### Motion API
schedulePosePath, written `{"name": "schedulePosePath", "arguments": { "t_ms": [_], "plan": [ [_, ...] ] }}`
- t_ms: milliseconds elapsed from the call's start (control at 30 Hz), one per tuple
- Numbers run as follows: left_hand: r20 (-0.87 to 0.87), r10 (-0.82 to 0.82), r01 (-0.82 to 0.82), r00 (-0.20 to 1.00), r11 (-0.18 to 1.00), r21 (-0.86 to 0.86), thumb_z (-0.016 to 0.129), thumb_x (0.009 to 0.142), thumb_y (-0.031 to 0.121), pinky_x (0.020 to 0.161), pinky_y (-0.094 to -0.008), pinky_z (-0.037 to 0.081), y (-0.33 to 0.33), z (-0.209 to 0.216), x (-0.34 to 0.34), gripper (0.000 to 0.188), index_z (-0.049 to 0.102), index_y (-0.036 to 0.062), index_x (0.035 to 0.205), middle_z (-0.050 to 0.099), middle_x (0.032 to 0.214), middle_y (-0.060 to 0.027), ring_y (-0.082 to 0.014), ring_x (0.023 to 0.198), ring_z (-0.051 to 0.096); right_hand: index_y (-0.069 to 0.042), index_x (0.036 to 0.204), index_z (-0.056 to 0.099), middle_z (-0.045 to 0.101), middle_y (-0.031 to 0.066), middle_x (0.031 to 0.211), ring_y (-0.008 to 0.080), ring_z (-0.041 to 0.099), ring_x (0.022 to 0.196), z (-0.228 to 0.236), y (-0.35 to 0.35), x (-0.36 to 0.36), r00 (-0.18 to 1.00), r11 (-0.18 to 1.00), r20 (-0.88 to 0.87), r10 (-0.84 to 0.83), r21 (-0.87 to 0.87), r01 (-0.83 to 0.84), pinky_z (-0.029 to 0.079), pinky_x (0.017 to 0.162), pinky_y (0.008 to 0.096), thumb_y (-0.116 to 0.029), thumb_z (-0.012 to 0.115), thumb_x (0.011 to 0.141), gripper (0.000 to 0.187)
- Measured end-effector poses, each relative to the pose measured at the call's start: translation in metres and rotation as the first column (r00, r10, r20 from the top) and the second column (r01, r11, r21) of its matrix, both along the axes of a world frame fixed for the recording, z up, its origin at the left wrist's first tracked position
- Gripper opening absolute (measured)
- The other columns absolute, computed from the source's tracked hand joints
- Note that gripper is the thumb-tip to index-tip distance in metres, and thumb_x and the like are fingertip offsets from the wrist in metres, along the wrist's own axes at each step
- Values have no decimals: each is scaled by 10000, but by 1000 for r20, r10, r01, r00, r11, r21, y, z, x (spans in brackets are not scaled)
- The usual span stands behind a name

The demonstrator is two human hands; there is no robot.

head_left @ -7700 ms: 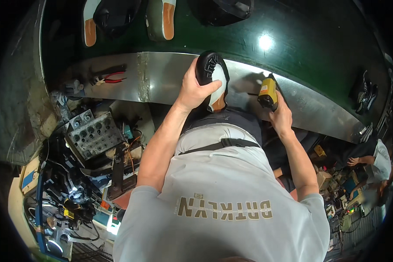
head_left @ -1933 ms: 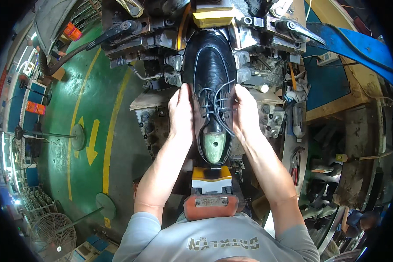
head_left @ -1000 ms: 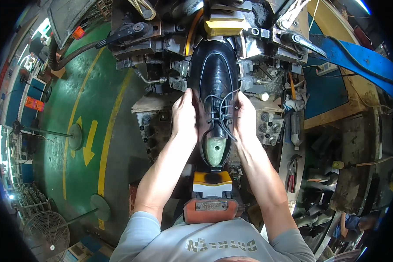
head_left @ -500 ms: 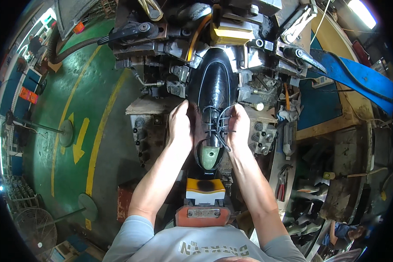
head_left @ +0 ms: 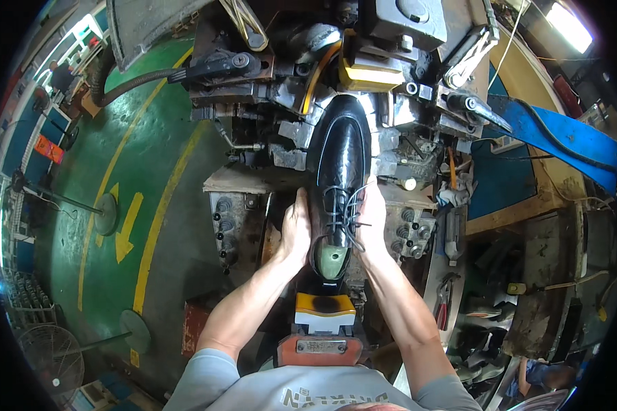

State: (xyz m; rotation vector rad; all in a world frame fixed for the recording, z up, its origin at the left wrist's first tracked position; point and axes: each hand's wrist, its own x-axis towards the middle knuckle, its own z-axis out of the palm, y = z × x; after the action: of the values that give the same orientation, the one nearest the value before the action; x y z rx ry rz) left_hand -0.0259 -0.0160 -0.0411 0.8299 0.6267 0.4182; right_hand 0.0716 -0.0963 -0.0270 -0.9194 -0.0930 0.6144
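A black lace-up shoe (head_left: 342,154) lies lengthwise in the middle, its toe pointing away from me into the machine (head_left: 288,89). Inside its heel opening a green shoe last (head_left: 332,262) shows. My left hand (head_left: 297,227) presses along the shoe's left side, fingers pointing forward and partly hidden beneath it. On the opposite side my right hand (head_left: 371,218) grips the shoe near the loose black laces (head_left: 343,209). Both hands hold the shoe between them. Just behind the heel sits a yellow pad with a dark centre (head_left: 324,305).
Metal clamp blocks flank the toe, below a yellow block (head_left: 370,77). Control panels with knobs stand left (head_left: 227,222) and right (head_left: 411,231). Red-handled pliers (head_left: 444,301) lie at right, near a blue metal arm (head_left: 562,137). Green floor with yellow markings (head_left: 125,229) stretches left.
The shoe and both my hands have come slightly nearer to me. Gripped from both sides throughout, the shoe now has its toe a little further back from the yellow block.
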Motion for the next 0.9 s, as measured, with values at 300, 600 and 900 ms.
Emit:
{"name": "schedulePosePath", "arguments": {
  "t_ms": [300, 600, 900],
  "plan": [
    [-22, -8, 5, 1000, 993, -115, 338, 1048, 405, 867, -299, 500, -2, 10, -6, 498, 568, -5, 1215, 638, 1118, -95, -167, 941, 613, -45, 1177, 574, 596, 24, 1026, 97, 517, 915, 30, -11, -2, 997, 974, -78, 1, -226, -19, 442, 848, 261, -390, 376, 1047, 419],
    [-100, 212, -110, 972, 790, 603, 377, 1051, 277, 1072, -343, 333, 37, -29, -45, 383, 524, -1, 1270, 544, 1300, -117, -211, 1231, 476, 5, 1181, 558, 556, 189, 1127, 274, 531, 1076, -56, -73, 41, 750, 622, 647, -139, -532, 574, 406, 970, 391, -367, 411, 1026, 429],
    [-238, 763, -160, 601, 407, 899, 429, 817, -91, 1157, -365, 228, 135, -160, -106, 546, 441, -42, 1361, 404, 1464, -204, -297, 1396, 336, 66, 1055, 643, 612, 282, 1150, 421, 541, 1120, -240, -177, 133, 858, 155, 380, -346, -879, 452, 407, 950, 463, -354, 461, 958, 468]
  ]
}}
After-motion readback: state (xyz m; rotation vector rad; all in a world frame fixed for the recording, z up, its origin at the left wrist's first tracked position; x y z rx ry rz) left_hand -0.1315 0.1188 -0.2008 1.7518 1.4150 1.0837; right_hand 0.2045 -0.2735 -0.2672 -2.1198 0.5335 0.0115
